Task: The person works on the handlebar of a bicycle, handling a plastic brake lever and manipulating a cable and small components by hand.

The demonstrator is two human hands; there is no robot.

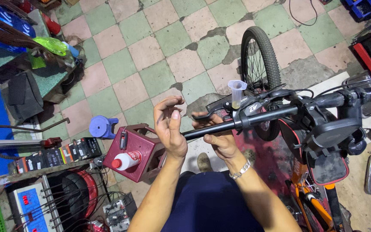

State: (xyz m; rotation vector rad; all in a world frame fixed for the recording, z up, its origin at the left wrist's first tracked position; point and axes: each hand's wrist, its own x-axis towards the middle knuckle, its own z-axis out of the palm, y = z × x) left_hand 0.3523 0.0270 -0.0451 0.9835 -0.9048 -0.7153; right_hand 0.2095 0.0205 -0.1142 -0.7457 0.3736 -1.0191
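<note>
While my right hand is closing round the bare black handlebar, fingers curling toward the brake lever, my left hand is hovering open at nine o'clock of it (holding nothing). At twelve o'clock, a small clear funnel is standing upright on the lever body.

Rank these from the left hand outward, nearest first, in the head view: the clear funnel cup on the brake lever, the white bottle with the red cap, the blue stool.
From the left hand:
1. White bottle, lower left on the red crate.
2. Clear funnel cup, up right on the handlebar.
3. Blue stool, left on the floor.
The last two are nearly level.
</note>
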